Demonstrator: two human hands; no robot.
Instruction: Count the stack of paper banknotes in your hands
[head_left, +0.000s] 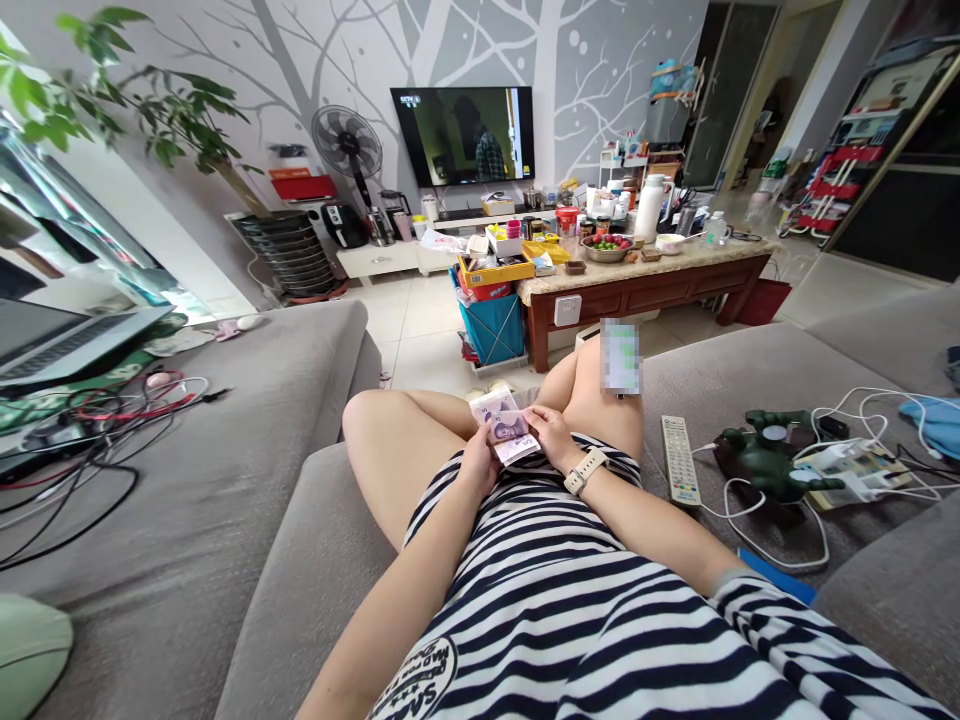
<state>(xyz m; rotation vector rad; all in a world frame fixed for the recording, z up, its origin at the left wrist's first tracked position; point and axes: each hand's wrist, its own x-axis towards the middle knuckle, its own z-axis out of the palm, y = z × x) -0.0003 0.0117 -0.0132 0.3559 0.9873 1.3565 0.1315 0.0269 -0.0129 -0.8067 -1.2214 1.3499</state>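
Observation:
A small stack of purple banknotes, marked with a 5 and a portrait, is held over my lap. My left hand grips the stack at its lower left side, thumb on top. With its fingers pinched, my right hand holds the right edge of a note that lies across the others. The fingers beneath the stack are hidden. A cream wristwatch is on my right wrist. On my right leg rests a phone-like thing, its face blurred out.
A remote control, a dark green device and white cables lie on the sofa at right. At left are a laptop and tangled cords. Ahead stands a crowded coffee table, with a blue bin beside it.

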